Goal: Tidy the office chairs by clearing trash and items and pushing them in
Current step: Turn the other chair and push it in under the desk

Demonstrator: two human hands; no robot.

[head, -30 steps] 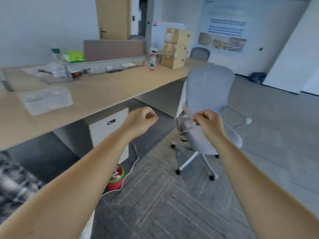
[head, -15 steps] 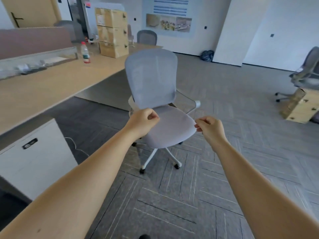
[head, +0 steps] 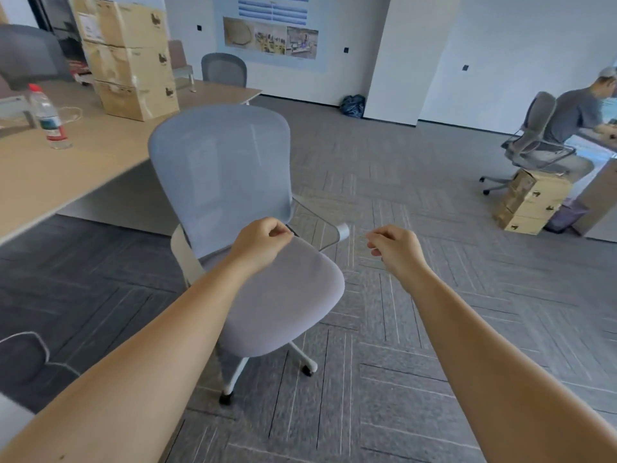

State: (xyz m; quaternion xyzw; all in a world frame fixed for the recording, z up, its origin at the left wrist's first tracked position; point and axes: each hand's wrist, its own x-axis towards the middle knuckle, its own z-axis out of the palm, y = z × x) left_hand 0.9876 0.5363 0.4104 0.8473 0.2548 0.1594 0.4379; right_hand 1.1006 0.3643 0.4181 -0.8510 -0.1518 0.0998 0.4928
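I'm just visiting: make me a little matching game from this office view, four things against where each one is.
Things:
1. bottle
2. bin bag
3. stacked boxes
4. left hand

Places:
A. on the floor by the far wall
B. over the chair seat
C. upright on the desk, red cap
D. at the desk's far end

Pairs: 1-C, 2-A, 3-D, 4-B
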